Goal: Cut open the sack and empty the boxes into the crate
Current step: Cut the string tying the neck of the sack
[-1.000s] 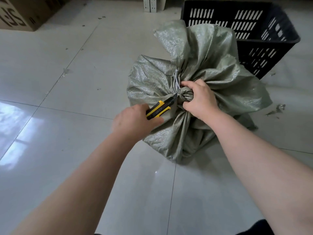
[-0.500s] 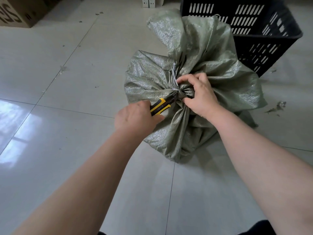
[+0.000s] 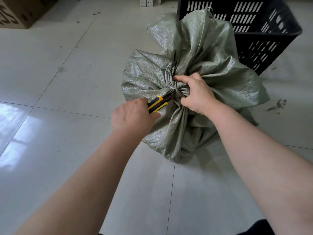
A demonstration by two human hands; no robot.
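Observation:
A grey-green woven sack [image 3: 208, 60] stands on the tiled floor, its neck gathered and bound with a pale cord [image 3: 169, 77]. My right hand [image 3: 194, 94] grips the bunched neck just right of the tie. My left hand [image 3: 133, 116] is closed around a yellow and black utility knife [image 3: 158, 104], whose tip lies against the neck at the binding. A black slotted plastic crate [image 3: 264, 28] stands directly behind the sack at the upper right. The sack's contents are hidden.
A cardboard box [image 3: 15, 12] sits at the far upper left. White upright legs [image 3: 146, 1] show at the top centre. Small scraps of debris [image 3: 277, 106] lie on the floor right of the sack. The glossy floor tiles [image 3: 59, 73] spread to the left.
The knife tip has moved up to the tied neck from slightly lower. My right hand has shifted its grip a little on the bunched neck. The camera has moved nearer.

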